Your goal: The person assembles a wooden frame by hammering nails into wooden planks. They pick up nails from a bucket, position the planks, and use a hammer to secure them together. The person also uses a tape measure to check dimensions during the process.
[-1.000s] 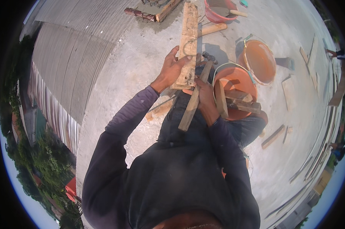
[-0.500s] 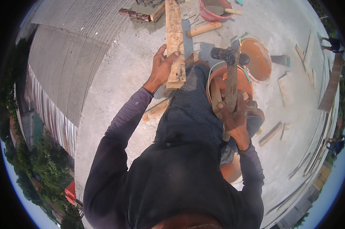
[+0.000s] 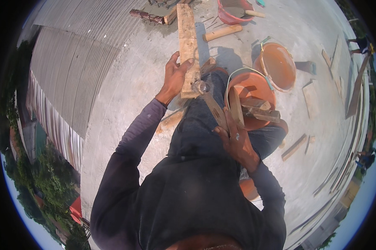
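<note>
Concrete roof slab (image 3: 125, 96) across most of the view, pale grey, littered with wood offcuts to the right; corrugated metal roofing (image 3: 67, 71) adjoining on the left, trees and lower buildings beyond its edge.

Long wooden plank (image 3: 187, 46) running from the far edge toward the near centre, its near end above the lap; left hand (image 3: 174, 78) clamped on that near end from the left side, thumb over the top face, fingers (image 3: 187, 63) curled onto the plank's upper surface, palm against its left edge.

Orange bucket (image 3: 249, 98) just right of the plank's near end, holding short wood pieces; second orange bucket (image 3: 278, 66) farther right and beyond it, touching or nearly touching the first; red basin (image 3: 233, 11) at the far edge; short round timber (image 3: 222, 32) lying near it.

Hammer (image 3: 208, 98) with wooden handle angled from the right hand up to the plank's near end; metal head resting at the plank's near right corner, just beside the left thumb; right hand (image 3: 236, 141) closed around the lower handle, fingers wrapped tight, positioned near and right of the plank, well apart from the left hand.
</note>
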A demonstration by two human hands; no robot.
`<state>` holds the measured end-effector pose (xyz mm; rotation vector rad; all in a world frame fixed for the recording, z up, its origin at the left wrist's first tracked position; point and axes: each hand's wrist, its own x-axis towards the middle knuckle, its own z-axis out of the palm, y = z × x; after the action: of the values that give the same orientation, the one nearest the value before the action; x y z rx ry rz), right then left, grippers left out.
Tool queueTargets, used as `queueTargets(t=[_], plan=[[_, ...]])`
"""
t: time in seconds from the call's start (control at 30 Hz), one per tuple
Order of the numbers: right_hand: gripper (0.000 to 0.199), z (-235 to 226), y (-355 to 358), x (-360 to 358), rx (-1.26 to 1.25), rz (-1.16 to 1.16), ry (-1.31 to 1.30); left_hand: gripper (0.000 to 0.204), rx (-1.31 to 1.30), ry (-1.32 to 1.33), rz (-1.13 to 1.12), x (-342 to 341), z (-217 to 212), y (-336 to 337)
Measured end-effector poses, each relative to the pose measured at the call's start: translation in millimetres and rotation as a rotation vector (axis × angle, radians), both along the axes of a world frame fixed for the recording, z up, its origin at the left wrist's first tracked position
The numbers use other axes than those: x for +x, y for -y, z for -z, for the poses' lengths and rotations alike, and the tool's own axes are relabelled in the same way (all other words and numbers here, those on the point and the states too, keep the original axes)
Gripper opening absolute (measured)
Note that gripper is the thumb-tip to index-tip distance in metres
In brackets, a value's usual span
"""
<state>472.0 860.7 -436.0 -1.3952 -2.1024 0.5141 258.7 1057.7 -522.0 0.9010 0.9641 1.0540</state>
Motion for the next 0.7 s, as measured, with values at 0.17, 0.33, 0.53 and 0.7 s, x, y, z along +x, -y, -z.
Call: queueTargets(t=[0.17,0.33,0.53,0.7], plan=[[0.06,-41.4,16.4,17.0,-0.151,0.286,-0.484,0.078,0.032,0.008,-0.037,1.1,1.2,4.4],[0.056,-41.7,4.8,22.7,0.007,0.008,-0.614,0.07,-0.017,-0.028,-0.033,4.7,-17.7,6.3],[0.07,-34.2,-22.5,4.5,0.039,0.149,-0.166,0.071,-0.081,-0.08,0.044,10.7,-21.5,0.8],[0.084,-71.5,13.3,33.7,0.206,0.27,-0.645,0.08,0.009,-0.089,0.045,6.8,0.9,4.3]])
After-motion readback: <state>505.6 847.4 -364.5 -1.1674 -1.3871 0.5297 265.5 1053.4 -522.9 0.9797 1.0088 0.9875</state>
